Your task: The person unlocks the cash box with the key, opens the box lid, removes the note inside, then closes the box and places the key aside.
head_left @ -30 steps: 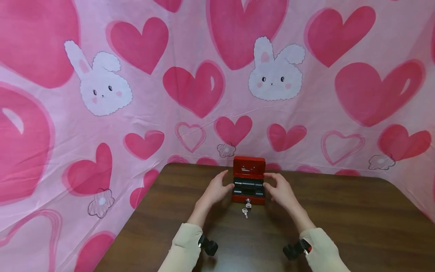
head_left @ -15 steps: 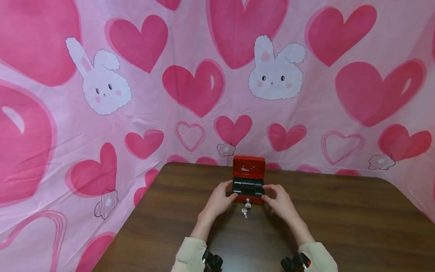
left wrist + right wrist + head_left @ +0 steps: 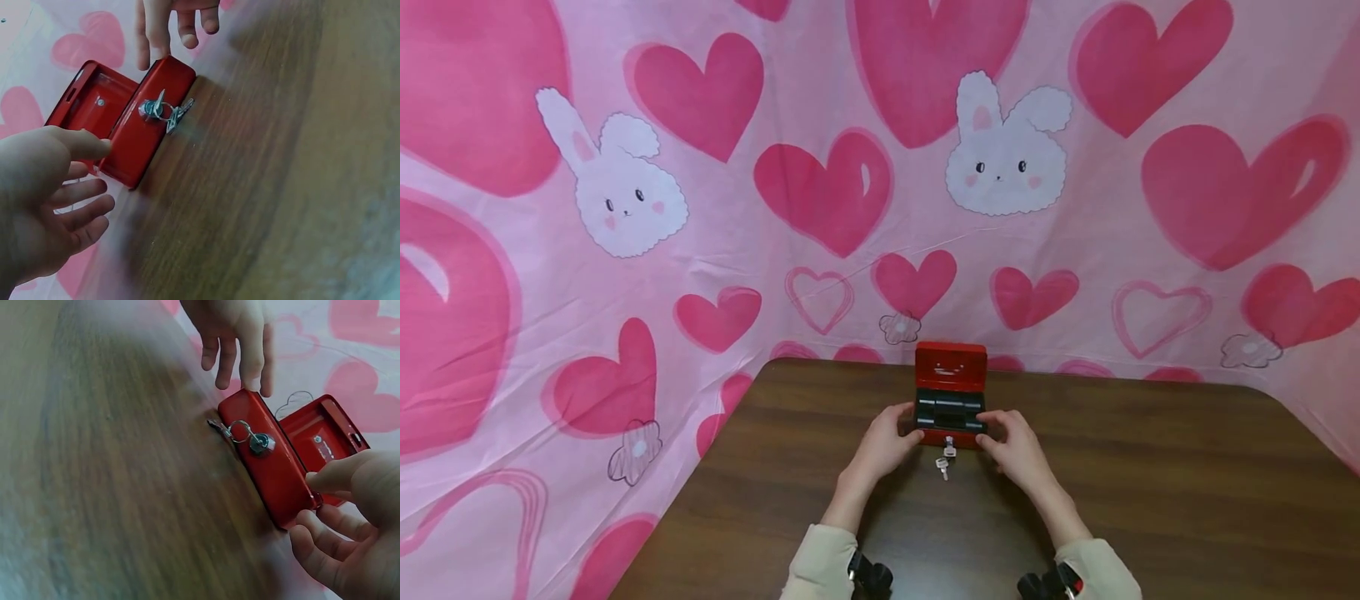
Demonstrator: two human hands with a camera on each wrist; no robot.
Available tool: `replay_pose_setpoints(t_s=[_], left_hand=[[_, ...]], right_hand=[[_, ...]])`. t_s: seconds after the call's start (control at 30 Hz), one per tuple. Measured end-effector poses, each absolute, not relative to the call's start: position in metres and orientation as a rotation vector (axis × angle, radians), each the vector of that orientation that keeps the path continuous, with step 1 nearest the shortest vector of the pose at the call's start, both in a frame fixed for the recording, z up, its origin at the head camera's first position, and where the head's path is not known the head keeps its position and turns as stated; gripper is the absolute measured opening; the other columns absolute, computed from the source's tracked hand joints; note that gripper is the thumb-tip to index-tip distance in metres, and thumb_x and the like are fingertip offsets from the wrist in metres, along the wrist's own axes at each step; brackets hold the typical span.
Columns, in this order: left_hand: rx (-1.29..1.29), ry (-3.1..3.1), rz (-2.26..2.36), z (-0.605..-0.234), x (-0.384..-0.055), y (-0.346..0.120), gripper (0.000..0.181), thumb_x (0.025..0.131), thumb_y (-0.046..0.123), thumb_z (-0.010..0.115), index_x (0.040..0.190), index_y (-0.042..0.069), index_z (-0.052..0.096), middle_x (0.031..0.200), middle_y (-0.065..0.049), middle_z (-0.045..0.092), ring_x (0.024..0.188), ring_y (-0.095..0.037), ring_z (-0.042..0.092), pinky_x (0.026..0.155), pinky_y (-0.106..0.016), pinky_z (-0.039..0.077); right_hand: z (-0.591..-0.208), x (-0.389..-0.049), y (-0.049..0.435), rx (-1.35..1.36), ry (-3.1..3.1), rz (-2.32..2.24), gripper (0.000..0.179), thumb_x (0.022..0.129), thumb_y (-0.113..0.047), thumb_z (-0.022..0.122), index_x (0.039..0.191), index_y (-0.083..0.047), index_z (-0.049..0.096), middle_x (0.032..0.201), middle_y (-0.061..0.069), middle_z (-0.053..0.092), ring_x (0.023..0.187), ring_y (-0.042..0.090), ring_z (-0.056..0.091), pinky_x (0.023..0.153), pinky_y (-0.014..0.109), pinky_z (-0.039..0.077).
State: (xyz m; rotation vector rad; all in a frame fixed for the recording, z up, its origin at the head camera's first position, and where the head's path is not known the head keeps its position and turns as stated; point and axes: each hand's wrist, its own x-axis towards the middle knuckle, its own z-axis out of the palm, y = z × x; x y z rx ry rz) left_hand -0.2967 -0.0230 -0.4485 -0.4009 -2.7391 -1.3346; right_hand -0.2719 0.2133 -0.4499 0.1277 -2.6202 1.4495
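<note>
A small red cash box point(image 3: 930, 437) stands on the table with its lid point(image 3: 951, 367) up and a black inner tray point(image 3: 951, 408) inside. My left hand point(image 3: 882, 440) grips the box's left side, thumb at the front top corner and index finger along the side. On the opposite side my right hand point(image 3: 1017, 448) grips in the same way, its thumb point(image 3: 331, 476) on the top edge. The lock in the front wall holds a key, and a ring with another key point(image 3: 178, 117) hangs from it. The other fingers of both hands are loosely bent beside the box.
The brown wooden table point(image 3: 1150, 475) reaches out on both sides and in front of the box. Close behind it hangs a pink cloth point(image 3: 820, 108) printed with hearts and white rabbits. A black wrist camera point(image 3: 870, 575) sits on each forearm.
Both hands have come back toward the front of the box, and their thumbs have closed onto its front corners. The box stays in place with its lid up.
</note>
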Motion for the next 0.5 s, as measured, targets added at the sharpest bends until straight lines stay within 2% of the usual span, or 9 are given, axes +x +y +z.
replay_pose_setpoints(t_s=[0.3, 0.5], left_hand=[[-0.409, -2.759, -1.303, -0.4483, -0.3028, -0.0204, 0.05, 0.09, 0.025, 0.072, 0.134, 0.006, 0.06, 0.124, -0.011, 0.065, 0.11, -0.026, 0.063, 0.098, -0.05, 0.051], [-0.374, -2.753, -1.278, -0.4481, -0.3022, -0.0186, 0.048, 0.088, 0.024, 0.074, 0.131, 0.006, 0.063, 0.12, -0.011, 0.065, 0.105, -0.025, 0.062, 0.096, -0.048, 0.052]], right_hand=[[-0.4526, -0.2775, 0.2129, 0.11, -2.638, 1.413, 0.032, 0.091, -0.008, 0.068, 0.123, -0.002, 0.064, 0.111, 0.018, 0.052, 0.073, 0.019, 0.054, 0.049, 0.026, 0.052], [-0.4512, -0.2776, 0.2116, 0.128, -2.695, 1.326, 0.024, 0.092, -0.01, 0.066, 0.116, -0.004, 0.069, 0.105, 0.015, 0.054, 0.069, 0.019, 0.053, 0.051, 0.028, 0.052]])
